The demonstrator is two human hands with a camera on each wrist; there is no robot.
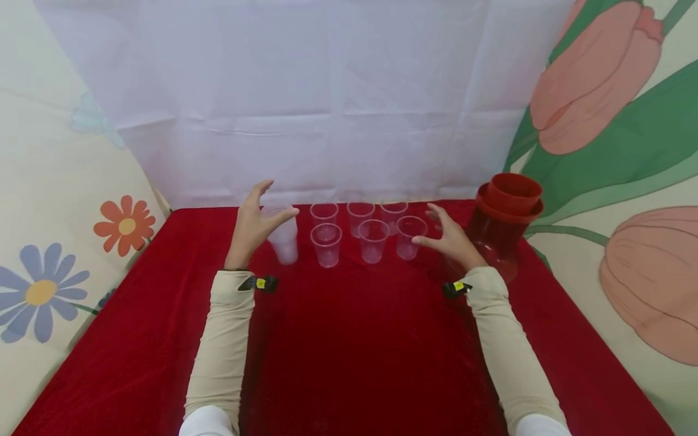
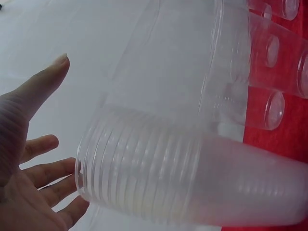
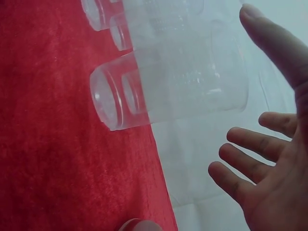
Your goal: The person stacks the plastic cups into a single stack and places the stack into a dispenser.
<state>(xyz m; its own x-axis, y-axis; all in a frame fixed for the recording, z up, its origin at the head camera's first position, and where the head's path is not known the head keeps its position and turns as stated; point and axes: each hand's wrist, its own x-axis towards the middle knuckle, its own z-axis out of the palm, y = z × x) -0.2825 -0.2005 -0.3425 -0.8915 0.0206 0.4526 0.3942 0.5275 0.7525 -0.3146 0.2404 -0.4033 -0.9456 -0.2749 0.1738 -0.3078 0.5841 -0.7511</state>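
Observation:
My left hand (image 1: 255, 223) is spread beside a tall stack of nested clear plastic cups (image 1: 285, 242), thumb apart from the fingers. In the left wrist view, the fingers of that hand (image 2: 48, 187) lie by the rim end of the stack (image 2: 154, 168). Several single clear cups stand upright in two rows, among them a front left cup (image 1: 328, 247) and a front middle cup (image 1: 373, 243). My right hand (image 1: 452, 239) is spread near the front right cup (image 1: 409, 239). In the right wrist view, a gap shows between its fingers and that cup (image 3: 178, 91).
A dark red translucent container (image 1: 493, 233) with a bright red top (image 1: 512, 194) stands at the right, just beyond my right hand. Red cloth (image 1: 354, 345) covers the table. A white sheet (image 1: 327, 109) hangs behind, with flower-patterned cloth (image 1: 49, 181) at the sides.

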